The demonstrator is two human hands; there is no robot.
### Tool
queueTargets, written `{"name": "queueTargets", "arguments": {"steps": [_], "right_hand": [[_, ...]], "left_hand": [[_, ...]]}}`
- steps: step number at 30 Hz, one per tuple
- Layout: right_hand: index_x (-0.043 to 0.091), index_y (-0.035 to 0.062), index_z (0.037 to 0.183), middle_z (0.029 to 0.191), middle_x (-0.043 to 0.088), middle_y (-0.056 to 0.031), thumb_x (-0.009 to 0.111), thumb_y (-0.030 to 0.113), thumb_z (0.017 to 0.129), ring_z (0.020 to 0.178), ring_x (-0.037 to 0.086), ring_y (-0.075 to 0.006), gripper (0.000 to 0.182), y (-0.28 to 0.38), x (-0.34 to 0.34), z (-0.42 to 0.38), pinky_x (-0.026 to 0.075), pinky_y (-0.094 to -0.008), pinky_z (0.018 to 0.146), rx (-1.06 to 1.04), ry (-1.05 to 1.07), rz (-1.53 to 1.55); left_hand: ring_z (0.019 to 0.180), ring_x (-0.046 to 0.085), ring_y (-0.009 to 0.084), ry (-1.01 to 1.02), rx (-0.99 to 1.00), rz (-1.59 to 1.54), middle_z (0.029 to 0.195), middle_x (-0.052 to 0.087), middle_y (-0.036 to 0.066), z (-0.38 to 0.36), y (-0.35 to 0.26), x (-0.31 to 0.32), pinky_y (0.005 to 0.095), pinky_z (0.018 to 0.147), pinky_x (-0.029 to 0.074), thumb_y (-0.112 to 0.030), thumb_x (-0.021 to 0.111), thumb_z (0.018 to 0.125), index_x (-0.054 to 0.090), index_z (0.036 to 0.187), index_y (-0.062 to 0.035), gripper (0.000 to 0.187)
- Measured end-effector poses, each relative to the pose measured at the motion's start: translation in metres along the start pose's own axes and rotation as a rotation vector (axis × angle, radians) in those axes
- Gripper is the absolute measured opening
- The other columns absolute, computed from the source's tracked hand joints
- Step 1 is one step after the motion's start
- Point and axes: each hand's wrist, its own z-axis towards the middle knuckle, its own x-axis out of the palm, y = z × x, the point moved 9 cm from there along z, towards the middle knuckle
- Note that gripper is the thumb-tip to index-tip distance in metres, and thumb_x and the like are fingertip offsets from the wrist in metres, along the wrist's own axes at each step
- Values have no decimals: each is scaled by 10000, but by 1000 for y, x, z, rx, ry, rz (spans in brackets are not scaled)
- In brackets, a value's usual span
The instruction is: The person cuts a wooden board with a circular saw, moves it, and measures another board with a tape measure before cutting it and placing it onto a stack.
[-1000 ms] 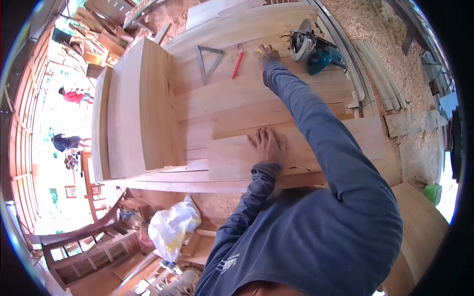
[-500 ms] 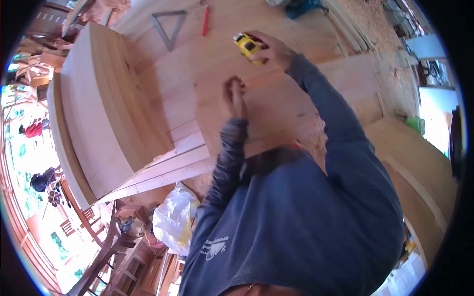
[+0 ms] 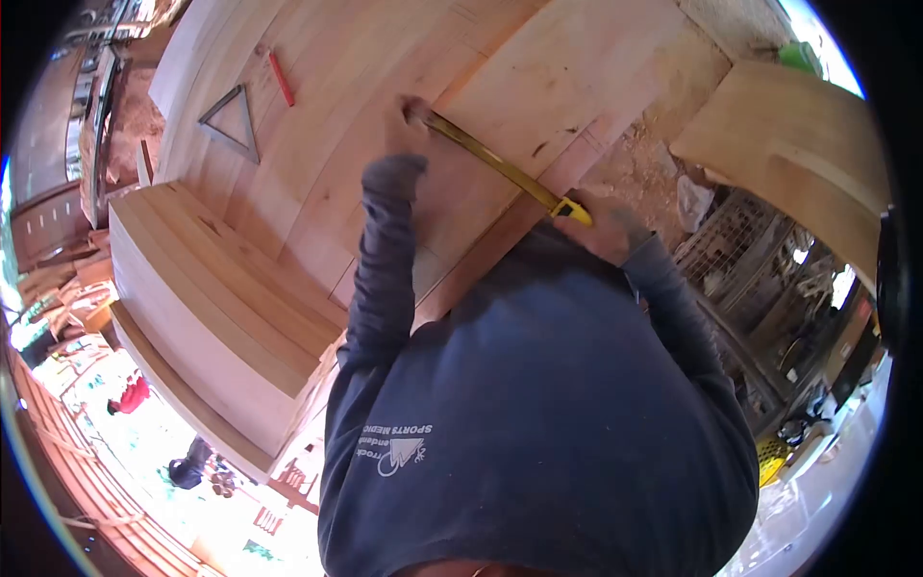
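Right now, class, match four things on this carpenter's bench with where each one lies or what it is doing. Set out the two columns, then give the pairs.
Things:
1. red pencil
2. metal triangle square
3. yellow tape measure
4. left hand

Places or states:
A. stretched across the top board between the two hands
B. pinning the tape's far end to the wood
C. lying loose on the planks, just above the triangle
D. lying flat near the bench's left edge

Pairs: 1-C, 2-D, 3-A, 4-B

The person wears a dark blue long-sleeved sweatshirt [image 3: 538, 404] with a small white printed logo [image 3: 392, 450] on the chest.
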Motion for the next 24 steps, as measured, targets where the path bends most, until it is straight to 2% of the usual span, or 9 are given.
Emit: {"name": "queueTargets", "arguments": {"steps": [1,3,4,5,7,8,11,14,24], "right_hand": [[600,4,1350,1241,698,-187,668,506,998,1151,670,-311,616,-15,7,-1,514,-416,999,3,66,147],[593,8,1376,1336,672,-174,649,493,1018,1232,638,-298,605,-36,26,-8,487,-399,1061,17,198,447],[590,12,1388,1358,659,-168,651,486,1020,1263,617,-288,604,-38,24,-13,472,-393,1083,-17,161,471],[587,15,1400,1381,646,-161,652,480,1022,1294,597,-279,603,-39,19,-19,456,-387,1105,-51,123,495],[566,33,1453,1387,635,-156,658,464,1027,1351,553,-254,613,-52,24,-24,403,-365,1162,-72,89,567],[568,34,1455,1381,638,-152,659,459,1029,1342,558,-251,609,-58,29,-26,407,-364,1158,-61,104,623],[576,19,1456,1359,655,-135,657,431,1039,1306,580,-233,592,-54,22,-31,417,-352,1143,-1,158,711],[607,-2,1424,1321,677,-131,657,429,1039,1267,602,-215,580,-62,27,-27,433,-338,1119,-14,132,793],[680,-32,1302,1195,738,-103,617,419,1061,1083,689,-163,515,-98,46,-19,536,-288,936,161,246,980]], "left_hand": [[801,730,271,-39,-24,51,865,756,158,14,20,0,390,776,569,-140,724,942,771,1008,-24,141],[802,731,253,56,62,292,879,758,156,9,-27,3,385,785,569,-186,759,936,793,1002,-38,165],[803,731,244,103,112,407,886,759,156,7,-49,8,382,789,569,-209,777,933,804,999,-46,179],[801,737,227,135,79,374,880,769,154,3,-48,16,366,787,572,-279,826,905,825,997,-53,244],[811,745,219,102,4,206,877,779,149,0,-21,22,355,780,574,-301,834,901,821,1006,-37,285],[816,748,215,79,-36,121,876,784,146,-1,-6,23,350,776,575,-312,838,899,819,1011,-28,306],[810,710,139,29,-95,107,874,780,99,-12,-20,16,304,769,564,-273,845,912,794,996,54,342],[788,708,134,6,-66,78,857,778,91,-14,-22,16,301,761,570,-269,834,922,793,992,57,336],[730,744,212,-94,26,165,782,777,135,-16,-21,13,357,733,587,-378,831,881,808,905,12,391]]}}
